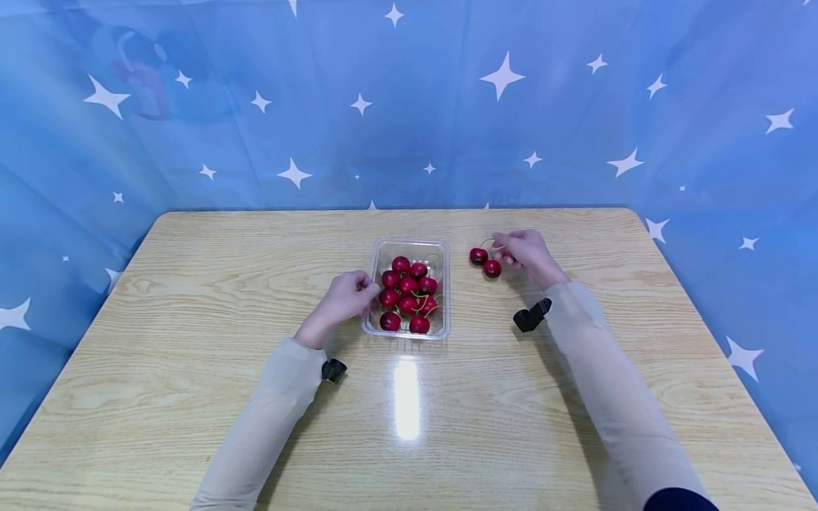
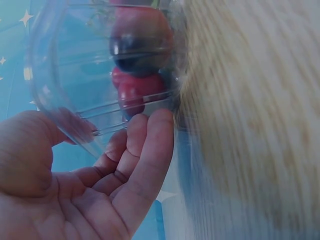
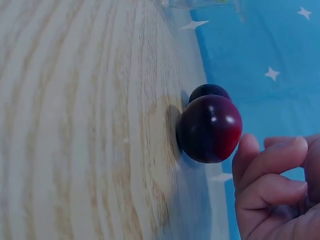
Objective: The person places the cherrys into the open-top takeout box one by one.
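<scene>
A clear plastic box (image 1: 446, 284) stands near the middle of the table, holding several red cherries (image 1: 407, 286) with green stems. At its left wall is my left hand (image 1: 345, 297); the left wrist view shows the thumb over the rim and the fingers curled against the outside, pinching the wall. Right of the box, two dark red cherries (image 1: 485, 262) rest side by side on the table. My right hand (image 1: 525, 252) is beside them, fingers bent, fingertips close to their thin stems. Whether it pinches a stem is unclear; the right wrist view shows no stem between the fingers (image 3: 270, 165).
The wooden table (image 1: 192, 341) ends at a rounded back edge, with a blue star-patterned cloth (image 1: 434, 106) hanging behind it and at both sides. A bright light reflection (image 1: 406, 397) lies on the tabletop in front of the box. Each wrist carries a small black camera (image 1: 532, 315).
</scene>
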Demonstrator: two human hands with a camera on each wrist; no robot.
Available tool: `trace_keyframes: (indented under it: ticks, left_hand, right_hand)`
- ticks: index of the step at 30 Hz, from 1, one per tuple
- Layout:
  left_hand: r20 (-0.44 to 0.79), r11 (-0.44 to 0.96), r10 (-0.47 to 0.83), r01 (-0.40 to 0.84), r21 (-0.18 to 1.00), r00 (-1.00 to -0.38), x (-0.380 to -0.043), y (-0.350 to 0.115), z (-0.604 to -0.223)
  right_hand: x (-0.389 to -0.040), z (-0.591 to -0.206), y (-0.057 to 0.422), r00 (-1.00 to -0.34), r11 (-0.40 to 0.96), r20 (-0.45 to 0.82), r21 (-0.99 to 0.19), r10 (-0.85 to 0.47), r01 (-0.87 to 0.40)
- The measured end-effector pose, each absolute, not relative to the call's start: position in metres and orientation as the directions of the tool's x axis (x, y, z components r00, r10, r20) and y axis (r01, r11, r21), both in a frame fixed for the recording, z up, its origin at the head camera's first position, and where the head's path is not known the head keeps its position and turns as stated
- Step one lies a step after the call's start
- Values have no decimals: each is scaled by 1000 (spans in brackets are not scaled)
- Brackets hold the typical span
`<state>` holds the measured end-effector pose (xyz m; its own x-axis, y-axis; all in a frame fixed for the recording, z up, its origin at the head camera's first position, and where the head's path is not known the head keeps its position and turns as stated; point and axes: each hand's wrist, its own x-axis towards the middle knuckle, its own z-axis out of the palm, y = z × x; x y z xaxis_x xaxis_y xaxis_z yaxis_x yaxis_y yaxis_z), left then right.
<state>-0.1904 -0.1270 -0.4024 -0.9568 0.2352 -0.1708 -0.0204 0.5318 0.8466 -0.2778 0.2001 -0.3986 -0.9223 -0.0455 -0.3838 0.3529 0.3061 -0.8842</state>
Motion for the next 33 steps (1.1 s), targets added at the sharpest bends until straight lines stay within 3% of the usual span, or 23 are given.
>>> trace_keyframes:
  ticks: [33]
  left_hand:
    - [-177, 527, 234, -29, 849, -956, -192, -128, -405]
  right_hand:
    - [-267, -399, 205, -927, 363, -372, -870, -41, 334]
